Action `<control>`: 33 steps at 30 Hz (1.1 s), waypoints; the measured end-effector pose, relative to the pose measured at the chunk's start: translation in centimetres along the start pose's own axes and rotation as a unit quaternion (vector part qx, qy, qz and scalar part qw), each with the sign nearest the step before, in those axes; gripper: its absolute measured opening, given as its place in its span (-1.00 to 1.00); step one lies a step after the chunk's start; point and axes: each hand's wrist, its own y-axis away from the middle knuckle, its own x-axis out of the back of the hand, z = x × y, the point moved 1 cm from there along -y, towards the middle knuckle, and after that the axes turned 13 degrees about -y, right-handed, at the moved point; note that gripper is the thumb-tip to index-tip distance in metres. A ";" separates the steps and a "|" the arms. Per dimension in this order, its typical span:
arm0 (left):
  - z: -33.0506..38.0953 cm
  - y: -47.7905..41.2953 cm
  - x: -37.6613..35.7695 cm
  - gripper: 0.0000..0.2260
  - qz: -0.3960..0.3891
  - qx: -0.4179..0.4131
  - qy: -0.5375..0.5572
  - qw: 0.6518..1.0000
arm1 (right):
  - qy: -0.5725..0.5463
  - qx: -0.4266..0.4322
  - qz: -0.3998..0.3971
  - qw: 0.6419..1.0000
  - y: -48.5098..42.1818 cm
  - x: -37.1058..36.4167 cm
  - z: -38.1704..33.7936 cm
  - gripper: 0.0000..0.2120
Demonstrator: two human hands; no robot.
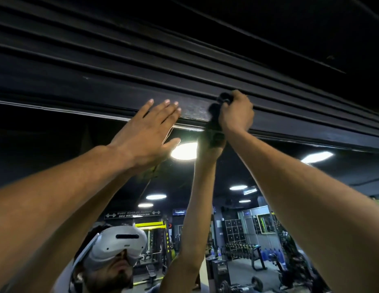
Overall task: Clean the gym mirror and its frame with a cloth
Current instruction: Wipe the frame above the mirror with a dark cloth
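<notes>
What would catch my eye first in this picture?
Two bare arms reach up to the dark frame above the mirror. The right hand grips a dark cloth against it; the left hand lies flat beside. Below, a bright ceiling lamp glares in the glass.

The frame (pixel 120 96) runs across the top of the view, with the mirror (pixel 57 149) directly below it and the ceiling (pixel 311 28) above. The left hand (pixel 145 132) lies flat on the frame's lower edge, left of the right hand (pixel 235 112), which holds the cloth (pixel 216 106) against the frame a little higher up; the two hands are near each other but apart. In the mirror below, the person's headset (pixel 118 245) shows at bottom centre between the raised arms, with a sign (pixel 132 214) above it, lockers (pixel 233 230) to its right, and a dumbbell (pixel 240 285) on the floor at lower right.
</notes>
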 end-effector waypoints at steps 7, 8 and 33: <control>0.0 -0.3 -0.1 -0.18 0.000 0.005 0.009 1.000 | -0.034 0.222 -0.186 0.957 3.1 -1.5 -3.6 -0.81; 0.1 -0.1 -0.1 -0.18 -0.003 0.005 0.009 1.000 | -0.007 0.226 -0.163 0.960 3.0 -0.8 -3.2 -0.83; -2.0 1.3 1.2 -0.15 -0.044 0.034 -0.034 0.998 | -0.114 0.089 -0.117 0.983 2.9 -2.2 -5.4 -0.80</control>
